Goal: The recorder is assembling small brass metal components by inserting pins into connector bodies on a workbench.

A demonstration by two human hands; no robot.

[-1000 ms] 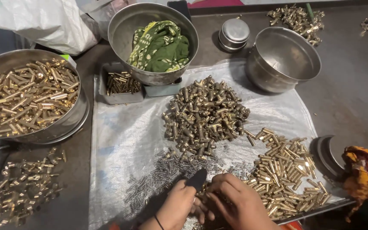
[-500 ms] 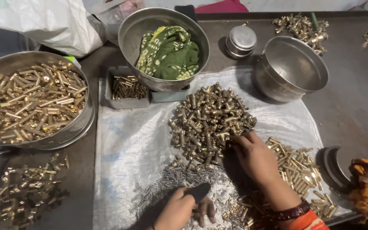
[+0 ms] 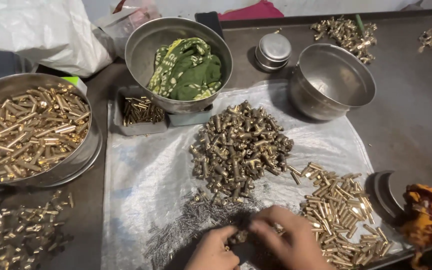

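At the left edge of the frame a wide steel bowl [image 3: 83, 150] is heaped with long brass pins, and loose brass bits [image 3: 18, 235] lie scattered below it in the lower left corner. Right of that, a clear plastic sheet [image 3: 151, 175] covers the table's middle. At its upper edge a steel bowl holding a green cloth [image 3: 188, 70] rests on a small tray. In the centre sits a pile of brass fittings [image 3: 238, 150], with small dark screws [image 3: 191, 220] strewn below it. At the bottom centre, the left hand [image 3: 213, 250] pinches a small brass piece [image 3: 238, 236] between curled fingers. Touching it, the right hand [image 3: 288, 240] is blurred, fingers bent narrow over the same piece. Further right lie brass pins [image 3: 341, 210], and an empty steel pot [image 3: 333, 82] stands at upper right.
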